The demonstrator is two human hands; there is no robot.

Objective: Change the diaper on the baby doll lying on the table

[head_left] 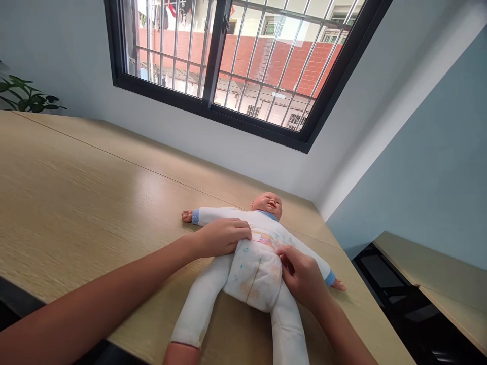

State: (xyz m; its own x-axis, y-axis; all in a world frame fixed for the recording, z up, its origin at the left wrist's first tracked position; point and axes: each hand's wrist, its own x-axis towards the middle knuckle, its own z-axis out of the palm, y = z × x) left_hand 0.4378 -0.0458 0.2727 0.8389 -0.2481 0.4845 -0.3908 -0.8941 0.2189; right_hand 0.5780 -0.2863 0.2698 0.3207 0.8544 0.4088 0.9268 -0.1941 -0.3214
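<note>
A baby doll (262, 223) in white clothes with blue cuffs and collar lies on its back, head away from me and legs toward me. A white diaper (253, 276) with faint prints covers its hips, a yellowish line running down the front. At the diaper's upper left edge, my left hand (224, 235) has its fingers bent together; its fingertips are partly hidden against the waist. My right hand (300, 274) pinches the diaper's upper right edge between thumb and fingers.
The doll lies on a light wooden table (87, 192) with seams across it. Behind stand a wall and a barred window (209, 66). A potted plant (30, 96) is at the far left. To the right is a lower wood-topped black cabinet (395, 289).
</note>
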